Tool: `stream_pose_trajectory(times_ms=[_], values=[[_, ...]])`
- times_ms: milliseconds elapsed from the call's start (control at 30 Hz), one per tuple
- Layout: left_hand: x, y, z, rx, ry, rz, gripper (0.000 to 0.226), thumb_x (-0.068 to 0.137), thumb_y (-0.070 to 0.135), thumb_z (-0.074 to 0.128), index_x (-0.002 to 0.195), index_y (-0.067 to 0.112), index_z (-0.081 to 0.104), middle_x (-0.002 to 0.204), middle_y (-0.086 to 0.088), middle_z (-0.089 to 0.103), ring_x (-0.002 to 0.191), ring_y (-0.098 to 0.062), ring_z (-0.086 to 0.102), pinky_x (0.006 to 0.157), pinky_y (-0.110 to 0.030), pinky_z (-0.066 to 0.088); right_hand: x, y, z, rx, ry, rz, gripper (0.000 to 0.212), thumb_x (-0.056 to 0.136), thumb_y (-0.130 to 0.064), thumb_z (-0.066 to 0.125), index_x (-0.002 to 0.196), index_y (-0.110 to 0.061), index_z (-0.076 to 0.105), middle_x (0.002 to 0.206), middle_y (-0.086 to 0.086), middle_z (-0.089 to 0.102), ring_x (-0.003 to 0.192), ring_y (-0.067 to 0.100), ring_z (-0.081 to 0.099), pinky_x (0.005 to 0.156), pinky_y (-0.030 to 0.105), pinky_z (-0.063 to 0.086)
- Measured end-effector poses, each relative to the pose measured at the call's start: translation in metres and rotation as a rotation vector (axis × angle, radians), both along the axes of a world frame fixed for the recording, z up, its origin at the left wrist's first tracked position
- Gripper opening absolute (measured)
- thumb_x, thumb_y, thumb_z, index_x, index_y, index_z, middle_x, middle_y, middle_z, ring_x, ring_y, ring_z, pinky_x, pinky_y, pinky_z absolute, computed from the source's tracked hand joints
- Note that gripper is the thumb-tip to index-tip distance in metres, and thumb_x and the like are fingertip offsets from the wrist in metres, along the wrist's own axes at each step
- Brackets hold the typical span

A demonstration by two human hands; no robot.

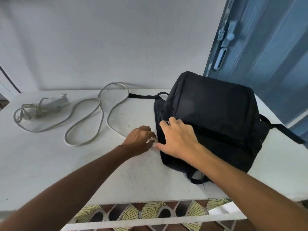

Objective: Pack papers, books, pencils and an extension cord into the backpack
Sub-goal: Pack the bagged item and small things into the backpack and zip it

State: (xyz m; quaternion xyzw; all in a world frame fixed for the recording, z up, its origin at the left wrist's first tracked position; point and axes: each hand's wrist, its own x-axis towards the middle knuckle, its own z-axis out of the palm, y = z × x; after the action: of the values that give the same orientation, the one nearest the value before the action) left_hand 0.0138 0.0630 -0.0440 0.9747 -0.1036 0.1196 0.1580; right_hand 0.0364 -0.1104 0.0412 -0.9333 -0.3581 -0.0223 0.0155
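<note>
The backpack [213, 117] lies on the right half of the white surface [83, 164], a black bag resting flat with one strap [141, 96] trailing out to the left and another off its right side. In the head view, the right hand [178, 139] lies on the bag's near left corner, fingers spread and bent over the fabric and thumb at the bag's left edge; whether this grip actually clutches the fabric or only presses on it cannot be told. The left hand [140, 140] is just beside that same edge, fingers curled toward the seam and close to the right thumb; what its grip holds, if anything, is too blurred to make out. The extension cord [93, 112] sprawls in loose loops on the surface to the left, well apart from both hands, its socket block [55, 102] at the far left. A blue door [266, 47] stands behind the bag.
</note>
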Motion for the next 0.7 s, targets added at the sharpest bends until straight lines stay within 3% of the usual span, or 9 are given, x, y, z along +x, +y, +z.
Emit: stream_pose_trajectory(times_ms=[100,167,267,367,533,700], values=[[0.000,-0.002,0.001,-0.054,0.028,0.021,0.014,0.087,0.013,0.066,0.098,0.011,0.074,0.089,-0.005,0.067,0.076,-0.021,0.062,0.068,-0.035,0.052,-0.001,0.013,-0.021,-0.176,0.012,-0.105,0.089,0.068,-0.059,0.074,0.133,-0.017,0.031,0.129,0.016,0.038,0.102,0.031,0.050,0.066,0.034,0.040],[-0.001,-0.001,0.000,-0.083,0.034,0.019,0.014,0.088,0.013,0.067,0.099,0.011,0.075,0.090,-0.005,0.067,0.076,-0.020,0.063,0.069,-0.032,0.052,0.001,0.016,-0.028,-0.216,0.035,-0.151,0.090,0.068,-0.049,0.079,0.134,-0.017,0.027,0.130,0.018,0.034,0.098,0.031,0.048,0.066,0.033,0.046],[-0.001,0.000,-0.001,-0.104,0.037,0.022,0.014,0.088,0.011,0.066,0.098,0.010,0.075,0.090,-0.005,0.067,0.075,-0.018,0.063,0.068,-0.029,0.052,0.000,0.022,-0.033,-0.221,0.039,-0.179,0.077,0.076,-0.023,0.075,0.135,-0.015,0.026,0.128,0.020,0.036,0.096,0.030,0.050,0.064,0.032,0.048],[0.000,0.002,-0.002,-0.109,0.052,0.013,0.014,0.088,0.010,0.067,0.098,0.010,0.075,0.088,-0.005,0.067,0.074,-0.018,0.062,0.068,-0.029,0.053,0.002,0.023,-0.027,-0.179,0.049,-0.132,0.065,0.081,-0.011,0.067,0.135,-0.012,0.030,0.119,0.019,0.047,0.093,0.031,0.057,0.061,0.032,0.042],[-0.001,0.012,0.009,-0.110,0.101,0.010,0.016,0.088,0.013,0.068,0.102,0.011,0.074,0.092,-0.001,0.068,0.074,-0.013,0.063,0.068,-0.024,0.053,0.031,0.000,0.033,-0.012,0.103,-0.120,0.046,0.078,-0.008,0.057,0.121,-0.016,0.042,0.106,0.011,0.057,0.096,0.038,0.059,0.067,0.036,0.040],[-0.016,0.036,0.020,-0.081,0.221,-0.008,0.014,0.089,0.015,0.067,0.100,0.015,0.075,0.092,0.001,0.067,0.072,-0.004,0.055,0.063,-0.008,0.036,0.062,-0.019,0.061,0.150,0.176,-0.191,0.031,0.073,-0.004,0.052,0.099,-0.020,0.046,0.078,-0.001,0.048,0.079,0.031,0.052,0.057,0.031,0.034]])
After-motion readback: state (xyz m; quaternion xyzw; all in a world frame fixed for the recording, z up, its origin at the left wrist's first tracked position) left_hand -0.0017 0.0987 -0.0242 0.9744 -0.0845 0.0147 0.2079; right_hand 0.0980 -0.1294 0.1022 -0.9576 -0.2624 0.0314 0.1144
